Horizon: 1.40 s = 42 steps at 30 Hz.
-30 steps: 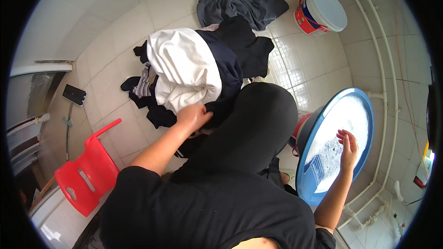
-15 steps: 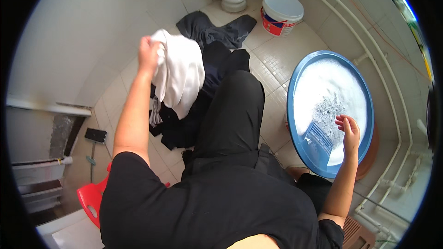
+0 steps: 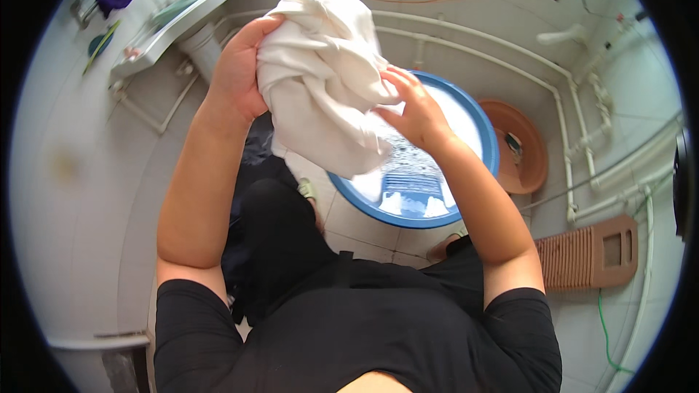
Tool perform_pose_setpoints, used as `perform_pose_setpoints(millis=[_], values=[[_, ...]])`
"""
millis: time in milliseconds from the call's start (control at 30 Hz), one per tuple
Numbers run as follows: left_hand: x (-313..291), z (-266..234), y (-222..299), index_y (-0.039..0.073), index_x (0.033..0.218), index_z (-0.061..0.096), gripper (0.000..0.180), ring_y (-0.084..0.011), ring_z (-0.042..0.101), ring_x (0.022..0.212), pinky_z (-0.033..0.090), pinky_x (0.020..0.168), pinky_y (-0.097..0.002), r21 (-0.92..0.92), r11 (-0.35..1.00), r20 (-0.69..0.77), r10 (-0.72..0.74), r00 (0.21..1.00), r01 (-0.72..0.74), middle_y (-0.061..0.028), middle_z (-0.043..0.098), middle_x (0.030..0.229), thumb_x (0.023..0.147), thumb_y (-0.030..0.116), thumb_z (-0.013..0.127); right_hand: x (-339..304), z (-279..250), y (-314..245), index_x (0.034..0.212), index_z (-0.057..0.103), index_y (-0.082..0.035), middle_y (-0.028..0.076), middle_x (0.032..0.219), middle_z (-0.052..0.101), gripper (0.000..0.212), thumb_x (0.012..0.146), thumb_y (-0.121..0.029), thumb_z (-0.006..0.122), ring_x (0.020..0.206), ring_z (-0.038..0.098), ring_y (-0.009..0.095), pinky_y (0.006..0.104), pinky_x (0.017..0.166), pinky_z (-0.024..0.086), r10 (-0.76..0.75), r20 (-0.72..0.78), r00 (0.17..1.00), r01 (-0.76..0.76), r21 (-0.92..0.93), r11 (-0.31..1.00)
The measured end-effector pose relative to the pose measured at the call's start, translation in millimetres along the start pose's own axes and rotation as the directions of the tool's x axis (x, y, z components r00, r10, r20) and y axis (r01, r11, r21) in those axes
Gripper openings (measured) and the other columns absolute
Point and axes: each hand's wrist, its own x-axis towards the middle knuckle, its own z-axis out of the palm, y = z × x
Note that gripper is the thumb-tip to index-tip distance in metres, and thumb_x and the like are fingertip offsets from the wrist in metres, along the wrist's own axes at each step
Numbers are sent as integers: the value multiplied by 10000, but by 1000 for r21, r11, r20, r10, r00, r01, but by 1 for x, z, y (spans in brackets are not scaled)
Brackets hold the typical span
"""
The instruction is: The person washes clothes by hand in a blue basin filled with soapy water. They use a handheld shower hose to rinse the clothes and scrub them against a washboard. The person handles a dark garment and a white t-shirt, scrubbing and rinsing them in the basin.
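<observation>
A bunched white garment [image 3: 320, 87] is held up in front of me, hanging in loose folds; its kind does not show. My left hand [image 3: 240, 65] is closed on its left side, the fingertips partly behind the fabric. On the right edge, the fingers and thumb of my right hand [image 3: 415, 109] close around a fold. Behind and below the garment stands a round blue basin [image 3: 490, 142] full of white suds, partly covered by the cloth. A blue ribbed washboard [image 3: 413, 188] leans inside the basin's near side.
To the right are a brown basin [image 3: 537, 153] with a small dark item inside and a brown washboard [image 3: 582, 256]. White pipes [image 3: 480, 38] run along the wall. Dark clothes [image 3: 262, 147] lie left of my legs. A white sink [image 3: 182, 25] is at the upper left.
The white garment has come up from the pile at left toward the basin in my left hand. My right hand has left the suds and taken its edge. My view has turned right.
</observation>
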Motion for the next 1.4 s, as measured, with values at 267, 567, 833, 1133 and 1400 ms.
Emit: perform_pose_setpoints(millis=[267, 567, 833, 1133, 1400], values=[[42, -33, -48, 31, 1019, 502, 391, -101, 550, 774, 463, 704, -245, 666, 746, -66, 89, 994, -23, -56, 587, 877, 757, 234, 710, 6, -112, 82, 935, 569, -32, 12, 830, 598, 173, 852, -183, 573, 739, 540, 77, 209, 660, 437, 432, -216, 876, -100, 794, 600], [66, -52, -100, 15, 1018, 586, 409, -157, 558, 782, 467, 722, -286, 986, 126, 61, 317, 947, -106, -76, 585, 864, 746, 297, 705, 14, -151, 76, 970, 580, -13, 94, 888, 640, 282, 893, -244, 437, 768, 628, 192, 339, 723, 515, 605, 199, 771, -367, 915, 167], [36, -18, -227, 30, 1139, 540, 566, -225, 580, 923, 448, 840, -331, 982, 182, -41, -50, 998, 49, -150, 559, 1129, 751, 426, 653, -2, -103, 71, 1011, 578, -2, 101, 925, 638, 282, 857, -227, 506, 808, 617, 194, 350, 749, 508, 505, 448, 737, -477, 875, -80], [58, -50, -230, 34, 925, 615, 221, -117, 573, 791, 443, 727, -261, 717, 682, -74, -130, 989, 144, -41, 629, 842, 865, 240, 562, -3, -133, 82, 1085, 539, 10, 112, 991, 614, 346, 823, -213, 575, 857, 607, 188, 333, 773, 499, 584, 313, 749, -446, 890, 94], [97, -130, -215, -19, 1142, 479, 478, -196, 530, 983, 409, 877, -304, 920, 391, -196, 406, 893, 24, -140, 536, 1123, 835, 322, 614, -48, -137, 62, 744, 631, 55, 124, 753, 619, 418, 702, -357, 685, 632, 570, 205, 309, 535, 416, -368, 654, 661, -433, 733, 525]])
